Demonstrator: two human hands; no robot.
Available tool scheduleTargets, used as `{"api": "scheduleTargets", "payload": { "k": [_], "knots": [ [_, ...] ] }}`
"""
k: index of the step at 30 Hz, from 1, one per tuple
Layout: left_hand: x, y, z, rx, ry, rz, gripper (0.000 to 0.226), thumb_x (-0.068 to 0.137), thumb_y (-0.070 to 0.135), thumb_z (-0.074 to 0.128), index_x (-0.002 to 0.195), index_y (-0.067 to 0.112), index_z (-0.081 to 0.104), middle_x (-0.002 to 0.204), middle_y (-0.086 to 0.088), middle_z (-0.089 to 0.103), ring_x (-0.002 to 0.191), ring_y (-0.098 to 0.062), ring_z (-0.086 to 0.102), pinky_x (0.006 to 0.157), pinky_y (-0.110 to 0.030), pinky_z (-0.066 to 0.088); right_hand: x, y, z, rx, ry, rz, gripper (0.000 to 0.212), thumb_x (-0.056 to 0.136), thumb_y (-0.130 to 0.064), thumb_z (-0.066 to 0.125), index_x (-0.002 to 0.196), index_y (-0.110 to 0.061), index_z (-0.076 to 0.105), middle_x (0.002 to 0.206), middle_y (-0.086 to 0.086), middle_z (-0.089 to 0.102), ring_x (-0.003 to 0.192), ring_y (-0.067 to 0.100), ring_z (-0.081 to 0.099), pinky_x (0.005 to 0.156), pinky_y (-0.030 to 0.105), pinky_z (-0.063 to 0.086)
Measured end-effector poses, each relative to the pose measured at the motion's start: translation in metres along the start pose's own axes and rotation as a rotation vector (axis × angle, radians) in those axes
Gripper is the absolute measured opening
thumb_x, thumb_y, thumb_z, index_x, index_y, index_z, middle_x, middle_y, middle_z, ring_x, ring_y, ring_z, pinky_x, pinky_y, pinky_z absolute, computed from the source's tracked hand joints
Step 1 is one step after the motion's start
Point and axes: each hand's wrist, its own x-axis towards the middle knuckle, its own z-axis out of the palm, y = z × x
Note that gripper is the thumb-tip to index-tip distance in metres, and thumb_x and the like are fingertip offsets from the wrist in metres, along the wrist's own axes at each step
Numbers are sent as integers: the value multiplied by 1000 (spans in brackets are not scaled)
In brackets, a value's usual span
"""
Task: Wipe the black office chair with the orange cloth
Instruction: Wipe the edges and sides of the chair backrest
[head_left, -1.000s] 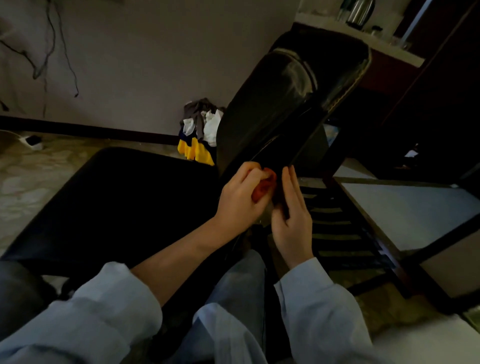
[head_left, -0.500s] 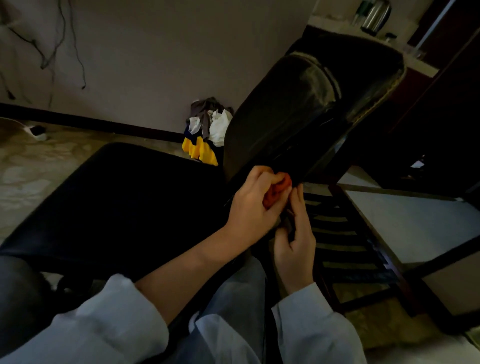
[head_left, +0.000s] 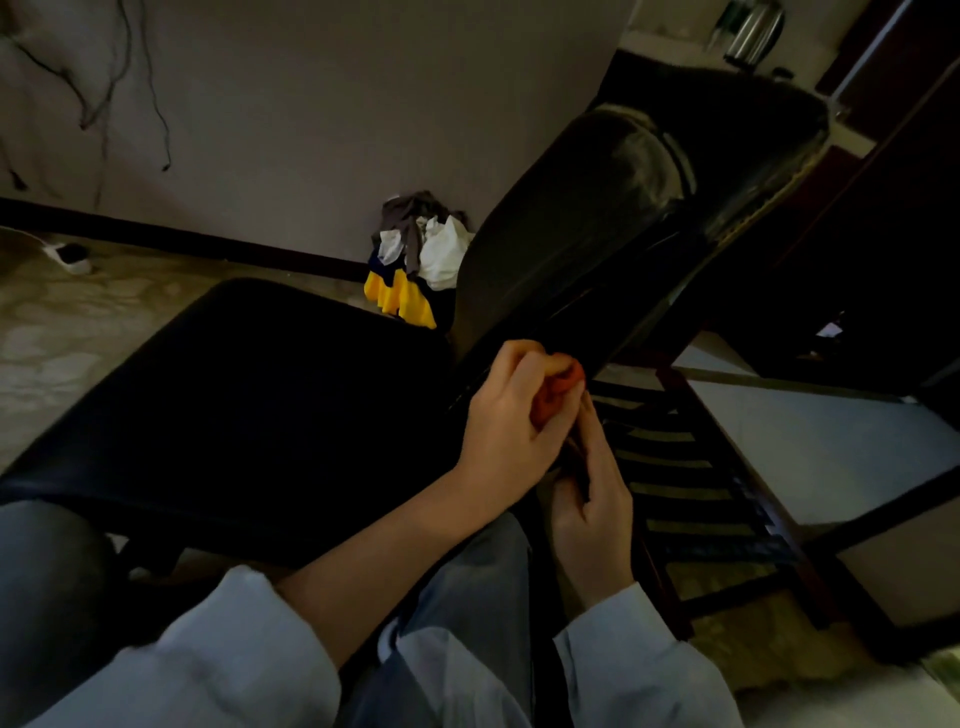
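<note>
While the left hand (head_left: 511, 415) squeezes the orange cloth (head_left: 558, 385) in curled fingers against the black office chair (head_left: 597, 223), low on its back, the right hand (head_left: 592, 499) sits just below, fingers bent; I cannot tell what it holds.

We count one black office chair (head_left: 260, 415), one orange cloth (head_left: 558, 387), two hands, the left hand (head_left: 511, 421) and right hand (head_left: 595, 504), one clothes heap (head_left: 421, 260), one kettle (head_left: 753, 28).
</note>
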Motion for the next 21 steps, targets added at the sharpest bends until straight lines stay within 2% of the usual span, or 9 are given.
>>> {"api": "scheduleTargets", "payload": {
  "k": [2, 4, 8, 11, 13, 17, 19, 21],
  "knots": [
    [-4, -5, 0, 31, -6, 33, 20, 87, 24, 57, 104, 13, 55, 107, 1, 47, 90, -4, 52, 75, -12, 47, -2, -2, 2, 24, -5, 1, 62, 83, -12, 36, 142, -28, 31, 146, -8, 36, 135, 11, 38, 108, 22, 34],
    [-11, -13, -3, 59, -16, 61, 20, 88, 25, 56, 105, 18, 50, 108, 4, 44, 91, -7, 52, 75, -14, 47, -4, -3, 6, 51, -15, 24, 62, 82, -11, 36, 141, -28, 31, 147, -12, 33, 136, 9, 37, 108, 20, 34],
    [-28, -26, -10, 82, -59, 50, 18, 88, 27, 55, 103, 18, 49, 106, 4, 45, 87, -9, 54, 69, -19, 48, -7, -5, 10, 67, -9, 79, 62, 81, -11, 37, 139, -33, 27, 145, -37, 25, 138, 7, 31, 110, 32, 35],
    [-48, -42, -17, 153, -96, 20, 16, 90, 30, 54, 98, 18, 48, 102, 3, 46, 79, -12, 55, 62, -26, 49, -9, -9, 14, 72, -3, 117, 67, 83, -3, 39, 138, -38, 26, 143, -40, 24, 139, 8, 32, 109, 36, 37],
    [-55, -46, -23, 162, -132, -7, 16, 90, 30, 55, 97, 17, 49, 101, 4, 47, 78, -11, 55, 63, -25, 48, -10, -12, 16, 79, 14, 137, 71, 83, 2, 40, 137, -42, 26, 144, -32, 28, 138, 9, 33, 109, 37, 37],
    [-45, -34, -32, 72, -74, -64, 15, 86, 13, 65, 97, 4, 60, 97, 3, 50, 88, 10, 50, 76, -4, 38, -13, -17, 18, 84, 22, 190, 71, 85, 3, 46, 130, -50, 30, 143, -10, 40, 133, 6, 39, 107, 31, 38],
    [-37, -25, -31, 47, -18, -49, 19, 85, 15, 64, 98, 1, 62, 100, 1, 50, 94, 17, 47, 79, -2, 37, -15, -18, 17, 67, 46, 174, 68, 84, 1, 49, 129, -49, 35, 140, 4, 48, 129, 11, 46, 104, 36, 43],
    [-31, -15, -28, 26, -23, -28, 24, 86, 22, 58, 102, 4, 60, 103, 4, 48, 94, 15, 47, 79, -2, 38, -15, -17, 18, 26, 72, 147, 66, 81, -4, 51, 128, -49, 37, 135, 7, 52, 126, 18, 50, 100, 45, 47]
  ]
}}
